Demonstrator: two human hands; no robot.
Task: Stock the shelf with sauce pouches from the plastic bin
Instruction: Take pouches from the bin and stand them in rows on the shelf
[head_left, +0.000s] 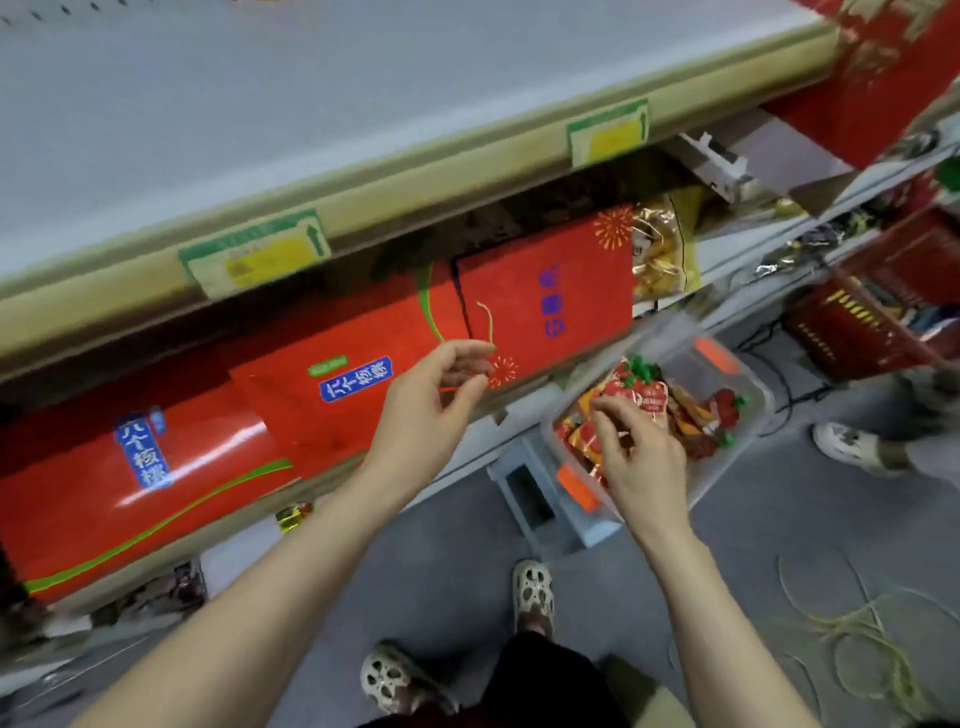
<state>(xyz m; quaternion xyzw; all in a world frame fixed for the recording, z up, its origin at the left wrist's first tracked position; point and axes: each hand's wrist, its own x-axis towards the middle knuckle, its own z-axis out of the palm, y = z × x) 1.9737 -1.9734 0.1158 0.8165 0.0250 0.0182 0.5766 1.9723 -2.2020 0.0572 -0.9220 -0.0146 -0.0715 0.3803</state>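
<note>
R grip (641, 452) over bin (748, 384), fingers spread on pouches (652, 397), nothing pinched yet. L grip (436, 400) loosely curled, empty, by red boxes (545, 296). Best: pinch one pouch by top edge, lift clear, go to shelf (260, 114).

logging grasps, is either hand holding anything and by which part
Left hand holds nothing. Right hand reaches among the sauce pouches in the plastic bin; whether it grips one cannot be told.

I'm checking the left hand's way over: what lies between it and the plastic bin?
Head view: only the shelf's pale front edge lies between the left hand and the plastic bin.
</note>
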